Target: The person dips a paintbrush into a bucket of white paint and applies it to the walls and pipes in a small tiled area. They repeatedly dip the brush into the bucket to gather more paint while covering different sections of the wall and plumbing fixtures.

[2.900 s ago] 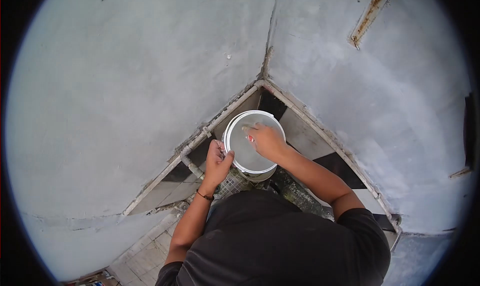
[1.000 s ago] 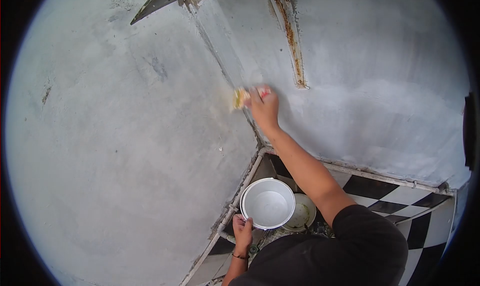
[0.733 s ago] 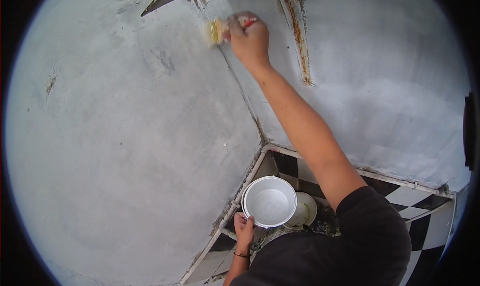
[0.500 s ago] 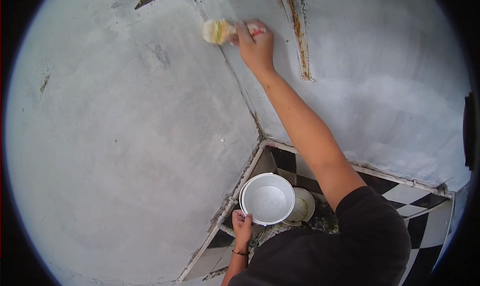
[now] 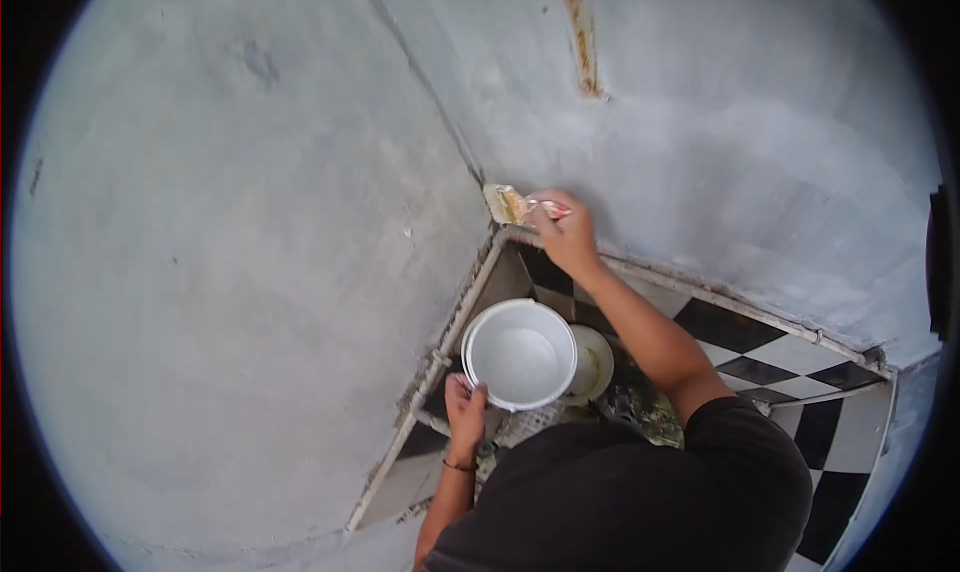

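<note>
My right hand is closed around the handle of a paintbrush. Its pale bristles meet the grey wall at the corner, just above the pipe. Lower down, my left hand grips the rim of a white bucket by its near left side. The bucket is tilted so that its inside faces me; whitish material shows at its bottom. Partly behind it sits a second white container with yellowish-green stains inside.
A pale pipe runs along the foot of both walls and bends at the corner. Below it are black and white tiles. A rusty strip marks the upper right wall, and the left wall is bare grey plaster.
The paintbrush in my right hand has come down along the wall corner to just above the pipe. My view has tilted, and my left hand still holds the bucket.
</note>
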